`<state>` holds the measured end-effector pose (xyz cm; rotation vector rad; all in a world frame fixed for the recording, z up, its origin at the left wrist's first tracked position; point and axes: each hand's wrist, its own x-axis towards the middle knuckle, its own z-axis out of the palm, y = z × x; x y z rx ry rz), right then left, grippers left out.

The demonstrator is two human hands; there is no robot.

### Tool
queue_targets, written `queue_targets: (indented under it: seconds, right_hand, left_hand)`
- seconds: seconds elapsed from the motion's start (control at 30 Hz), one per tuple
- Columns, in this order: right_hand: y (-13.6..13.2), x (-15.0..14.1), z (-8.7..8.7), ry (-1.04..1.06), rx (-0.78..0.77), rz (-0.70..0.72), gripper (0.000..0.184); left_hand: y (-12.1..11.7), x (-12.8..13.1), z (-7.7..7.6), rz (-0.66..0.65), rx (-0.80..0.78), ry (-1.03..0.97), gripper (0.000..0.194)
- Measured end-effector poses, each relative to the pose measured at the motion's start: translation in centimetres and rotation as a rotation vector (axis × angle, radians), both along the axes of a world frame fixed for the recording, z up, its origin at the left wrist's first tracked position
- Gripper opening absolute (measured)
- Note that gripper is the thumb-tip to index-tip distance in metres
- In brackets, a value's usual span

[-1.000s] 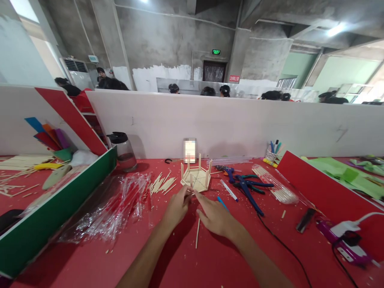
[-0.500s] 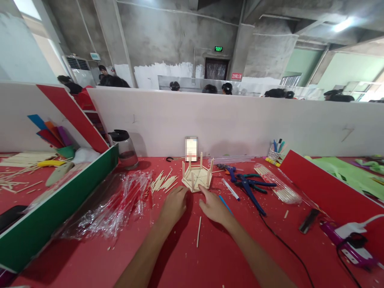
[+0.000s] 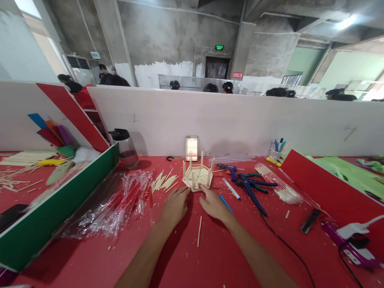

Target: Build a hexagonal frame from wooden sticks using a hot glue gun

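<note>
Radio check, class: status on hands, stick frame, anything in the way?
Left hand, right hand at near side of hexagonal stick frame. Frame's posts upright. Loose stick between forearms, apart from both hands.

Looks out from head height, facing forward and angled down. Catches the left hand and right hand fairly close, below centre. Spans wide across the red tabletop, past the green divider at left and the red divider at right. Meets the white partition nearly head-on, reaching over it to the far concrete wall.
</note>
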<state>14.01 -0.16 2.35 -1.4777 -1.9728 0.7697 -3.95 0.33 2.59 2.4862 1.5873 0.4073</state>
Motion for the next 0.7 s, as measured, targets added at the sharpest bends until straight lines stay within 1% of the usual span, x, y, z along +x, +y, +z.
queue_targets:
  seconds: [0.3,0.47,0.53,0.6,0.67,0.7]
  right_hand:
    - [0.0,0.3,-0.2,0.052,0.006,-0.001,0.063]
    - [-0.4,0.4,0.2,0.055,0.025,0.003,0.061]
    - [-0.9,0.7,0.4,0.049,0.051,-0.024,0.059]
    - [-1.5,1.0,0.7,0.038,0.079,-0.064,0.055]
    - [-2.1,1.3,1.1,0.043,0.099,-0.080,0.048]
    - [-2.4,1.3,1.4,0.054,0.100,-0.072,0.042]
  left_hand:
    - [-0.1,0.0,0.2,0.009,-0.012,-0.031,0.058]
    - [-0.3,0.2,0.5,0.006,-0.028,-0.009,0.056]
    - [-0.2,0.0,0.9,0.011,-0.021,-0.015,0.051]
    - [0.0,-0.7,1.4,0.063,-0.012,-0.028,0.040]
    - [0.5,-2.0,2.0,0.168,0.003,-0.032,0.033]
    - [0.8,-2.8,2.3,0.225,0.014,-0.031,0.033]
